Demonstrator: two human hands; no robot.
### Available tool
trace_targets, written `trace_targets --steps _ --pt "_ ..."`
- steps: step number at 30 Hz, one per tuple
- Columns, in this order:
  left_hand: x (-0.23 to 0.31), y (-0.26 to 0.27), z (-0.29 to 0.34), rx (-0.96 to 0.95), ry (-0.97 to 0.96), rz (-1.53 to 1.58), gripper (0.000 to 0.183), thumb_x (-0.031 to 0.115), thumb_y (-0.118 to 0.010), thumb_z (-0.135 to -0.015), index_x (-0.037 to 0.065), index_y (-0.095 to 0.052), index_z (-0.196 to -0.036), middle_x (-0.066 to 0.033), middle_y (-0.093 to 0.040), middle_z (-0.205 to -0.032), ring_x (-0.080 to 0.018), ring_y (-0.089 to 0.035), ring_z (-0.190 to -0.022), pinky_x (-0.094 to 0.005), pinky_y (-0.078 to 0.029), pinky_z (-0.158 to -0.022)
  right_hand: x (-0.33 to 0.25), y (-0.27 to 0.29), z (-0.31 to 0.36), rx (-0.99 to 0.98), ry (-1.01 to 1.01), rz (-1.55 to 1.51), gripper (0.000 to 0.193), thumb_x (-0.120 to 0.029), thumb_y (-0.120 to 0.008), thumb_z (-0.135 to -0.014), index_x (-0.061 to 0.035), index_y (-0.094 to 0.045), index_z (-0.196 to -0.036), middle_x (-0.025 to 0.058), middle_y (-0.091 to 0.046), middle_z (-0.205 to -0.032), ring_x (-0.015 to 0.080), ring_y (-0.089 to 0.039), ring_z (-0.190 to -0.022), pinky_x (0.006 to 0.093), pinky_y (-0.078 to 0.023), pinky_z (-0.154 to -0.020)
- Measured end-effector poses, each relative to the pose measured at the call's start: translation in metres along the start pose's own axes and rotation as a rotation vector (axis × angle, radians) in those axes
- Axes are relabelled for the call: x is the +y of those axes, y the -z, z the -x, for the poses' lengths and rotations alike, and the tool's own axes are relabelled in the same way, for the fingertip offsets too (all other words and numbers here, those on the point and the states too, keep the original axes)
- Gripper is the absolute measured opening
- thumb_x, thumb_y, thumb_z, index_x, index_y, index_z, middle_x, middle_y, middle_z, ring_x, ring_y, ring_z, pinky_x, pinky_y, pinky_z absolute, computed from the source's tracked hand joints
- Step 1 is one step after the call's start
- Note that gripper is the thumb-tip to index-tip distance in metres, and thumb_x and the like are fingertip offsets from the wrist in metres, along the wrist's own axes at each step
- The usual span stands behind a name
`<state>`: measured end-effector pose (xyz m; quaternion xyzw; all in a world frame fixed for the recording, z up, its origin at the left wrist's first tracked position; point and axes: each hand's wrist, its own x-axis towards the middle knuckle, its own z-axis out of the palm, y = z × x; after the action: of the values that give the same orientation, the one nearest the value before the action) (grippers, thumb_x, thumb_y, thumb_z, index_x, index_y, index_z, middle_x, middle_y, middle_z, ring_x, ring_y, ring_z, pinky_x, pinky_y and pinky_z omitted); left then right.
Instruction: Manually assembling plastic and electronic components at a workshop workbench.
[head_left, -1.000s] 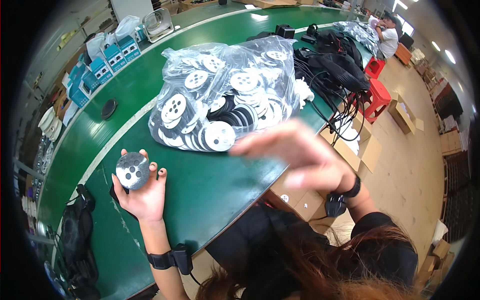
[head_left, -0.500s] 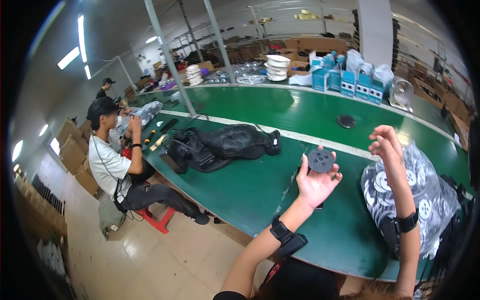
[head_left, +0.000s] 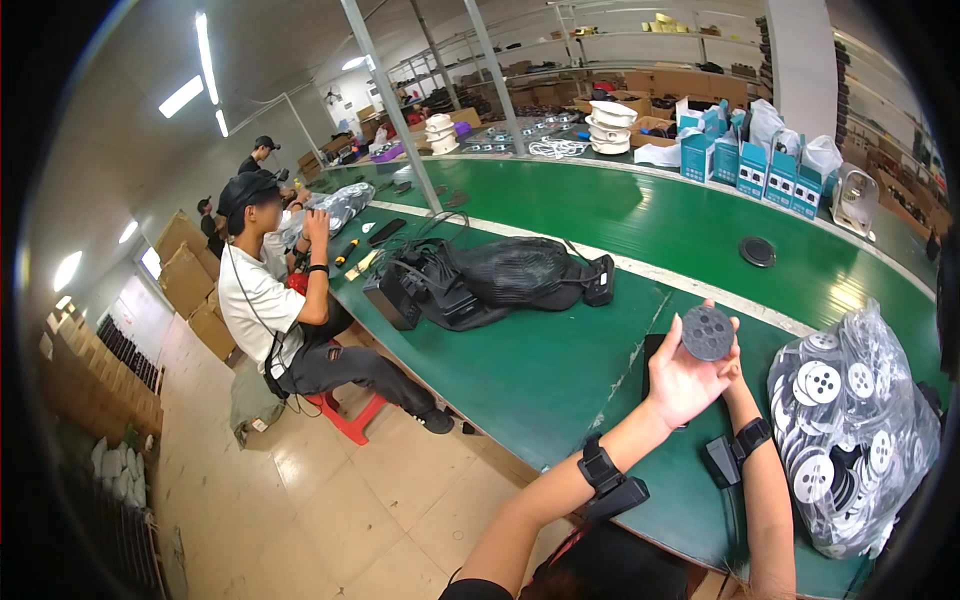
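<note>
My left hand [head_left: 685,385] holds a round black plastic disc [head_left: 707,333] with several round recesses in its face, thumb on one side and fingers on the other. The disc is raised above the green table, its face toward me. Just behind the left hand is my right hand [head_left: 738,388], its fingers mostly hidden, so I cannot make out whether it touches the disc. Right of it stands a clear plastic bag [head_left: 850,430] full of white and grey button-like discs. Partly covered by my left hand, a dark flat object [head_left: 652,348] lies on the table.
A black mesh bag [head_left: 515,275] with cables and a black box lies on the table [head_left: 530,380]. Beyond, a black disc [head_left: 757,252] rests on the green belt [head_left: 620,215]. Blue boxes [head_left: 765,175] line its far side. A seated person [head_left: 270,290] works at left.
My right hand has come down and left from above the plastic bag to behind my left hand. The left hand still holds the disc. The whole view has shifted.
</note>
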<state>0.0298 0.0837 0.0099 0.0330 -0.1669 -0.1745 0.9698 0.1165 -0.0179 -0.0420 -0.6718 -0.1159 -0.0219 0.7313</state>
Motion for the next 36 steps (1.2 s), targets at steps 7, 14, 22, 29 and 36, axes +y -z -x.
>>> trace_targets --steps 7,14,22,29,36 --pt "-0.005 -0.001 0.002 -0.006 0.033 -0.001 0.050 0.053 -0.040 -0.088 0.018 -0.044 -0.123 -0.0068 -0.047 -0.122 -0.0230 -0.053 -0.092 -0.0392 -0.040 -0.079 -0.006 0.019 0.024 -0.229 0.072 0.010 0.023 -0.012 -0.047 -0.085 -0.0043 -0.050 -0.106 0.0053 -0.052 -0.093 0.0128 -0.048 -0.084 0.0264 -0.040 -0.075" --pt "-0.015 0.003 0.004 0.052 0.099 -0.004 0.050 0.053 -0.040 -0.087 0.014 -0.047 -0.118 -0.0059 -0.049 -0.116 -0.0206 -0.052 -0.089 -0.0368 -0.038 -0.079 -0.002 0.025 -0.013 -0.520 -0.002 -0.015 0.026 -0.013 -0.044 -0.088 -0.0039 -0.049 -0.111 0.0067 -0.053 -0.099 0.0158 -0.052 -0.092 0.0284 -0.043 -0.084" --pt "-0.034 0.003 0.012 0.050 0.231 0.073 0.053 0.047 -0.045 -0.087 0.024 -0.029 -0.133 -0.0091 -0.046 -0.121 -0.0221 -0.053 -0.088 -0.0378 -0.040 -0.080 0.020 0.012 -0.030 -0.445 0.063 0.473 0.016 -0.009 -0.045 -0.084 -0.0025 -0.053 -0.097 0.0043 -0.056 -0.080 0.0132 -0.052 -0.072 0.0276 -0.043 -0.066" --pt "-0.037 0.001 0.014 0.047 0.245 0.064 0.053 0.046 -0.045 -0.087 0.022 -0.030 -0.132 -0.0094 -0.047 -0.117 -0.0222 -0.053 -0.088 -0.0368 -0.041 -0.076 0.016 0.004 -0.035 -0.411 0.061 0.510 0.011 -0.004 -0.047 -0.081 -0.0008 -0.056 -0.086 0.0038 -0.057 -0.066 0.0109 -0.052 -0.059 0.0265 -0.043 -0.054" --pt "-0.036 0.002 0.013 0.054 0.242 0.059 0.054 0.047 -0.045 -0.087 0.021 -0.029 -0.132 -0.0100 -0.047 -0.116 -0.0222 -0.053 -0.088 -0.0365 -0.041 -0.075 0.018 0.003 -0.035 -0.391 0.055 0.540 0.010 -0.003 -0.048 -0.079 -0.0002 -0.056 -0.084 0.0038 -0.057 -0.063 0.0093 -0.051 -0.058 0.0256 -0.041 -0.052"
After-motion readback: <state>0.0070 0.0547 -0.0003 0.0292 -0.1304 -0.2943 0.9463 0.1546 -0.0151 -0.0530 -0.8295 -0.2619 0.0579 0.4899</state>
